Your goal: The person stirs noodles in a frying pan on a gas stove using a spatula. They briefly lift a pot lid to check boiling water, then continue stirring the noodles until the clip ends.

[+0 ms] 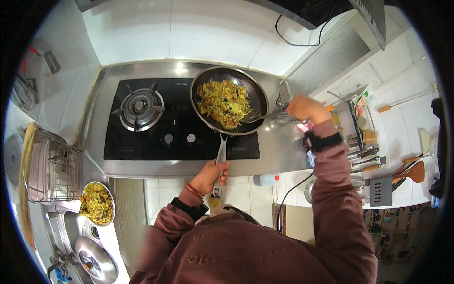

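My left hand (209, 176) grips the metal handle (222, 151) of a dark frying pan (256, 90). The pan sits over the right side of a black glass gas hob (142, 151) and hides whatever burner lies below. Chopped, cooked food (223, 101) in yellow-green and brown is heaped in its middle and left. From the right, my right hand (306, 108) holds a metal cooking spatula (271, 115). Its head dips into the pan at the lower right edge of the food. The right hand is slightly blurred.
A bare burner (139, 105) and two knobs (180, 138) are on the hob. A bowl of similar food (96, 204) stands at the left by the sink (67, 220), near a pan lid (96, 261). Dish rack (53, 174) at left; hanging utensils (413, 172) and a black cable (298, 188) at right.
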A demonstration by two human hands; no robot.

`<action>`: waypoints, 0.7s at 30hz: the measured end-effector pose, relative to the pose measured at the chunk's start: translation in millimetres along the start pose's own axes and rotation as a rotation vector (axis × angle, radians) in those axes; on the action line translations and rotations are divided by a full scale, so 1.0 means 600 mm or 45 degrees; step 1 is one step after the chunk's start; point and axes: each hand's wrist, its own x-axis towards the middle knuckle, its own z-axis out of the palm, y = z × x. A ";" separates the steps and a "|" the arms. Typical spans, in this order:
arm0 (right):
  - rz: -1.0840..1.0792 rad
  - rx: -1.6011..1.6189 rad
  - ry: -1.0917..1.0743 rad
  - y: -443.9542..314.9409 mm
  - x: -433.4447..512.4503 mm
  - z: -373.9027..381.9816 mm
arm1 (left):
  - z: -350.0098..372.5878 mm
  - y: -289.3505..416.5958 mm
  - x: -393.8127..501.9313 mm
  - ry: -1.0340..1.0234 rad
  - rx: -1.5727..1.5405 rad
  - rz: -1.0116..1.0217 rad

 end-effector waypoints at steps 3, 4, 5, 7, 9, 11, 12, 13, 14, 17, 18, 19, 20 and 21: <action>-0.035 0.227 0.293 0.012 -0.006 0.105 | 0.000 -0.001 0.003 0.016 0.014 -0.010; -0.012 0.331 0.446 0.003 -0.001 0.148 | 0.000 -0.002 0.003 0.015 -0.011 -0.004; 0.013 0.472 0.447 -0.005 0.006 0.184 | 0.001 -0.001 0.003 0.007 -0.010 0.007; 0.065 0.672 0.477 -0.018 0.015 0.239 | 0.000 -0.001 0.001 -0.006 0.010 0.004; 0.113 0.819 0.583 -0.032 0.017 0.280 | -0.001 0.001 -0.001 -0.017 -0.003 0.011; 0.158 1.035 0.581 -0.058 0.023 0.306 | 0.001 0.000 -0.002 -0.013 0.006 0.003; 0.222 1.177 0.527 -0.067 0.020 0.313 | 0.001 0.001 -0.002 -0.006 0.024 -0.006; 0.229 1.333 0.538 -0.072 0.014 0.316 | 0.001 0.001 -0.002 0.001 0.040 -0.008; 0.244 1.515 0.486 -0.074 0.003 0.317 | 0.002 0.002 -0.002 -0.003 0.052 -0.003; 0.302 1.758 0.439 -0.057 -0.048 0.301 | -0.001 0.005 -0.004 0.006 0.008 -0.022; 0.315 1.788 0.454 -0.046 -0.066 0.292 | -0.001 0.005 -0.004 -0.003 -0.010 -0.029; 0.288 1.675 0.545 -0.038 -0.083 0.283 | -0.002 0.005 -0.004 -0.003 -0.026 -0.036; 0.254 1.565 0.643 -0.029 -0.097 0.274 | -0.003 0.006 -0.004 -0.002 -0.041 -0.042; 0.232 1.473 0.731 -0.025 -0.110 0.268 | -0.005 0.006 -0.003 -0.014 -0.030 -0.036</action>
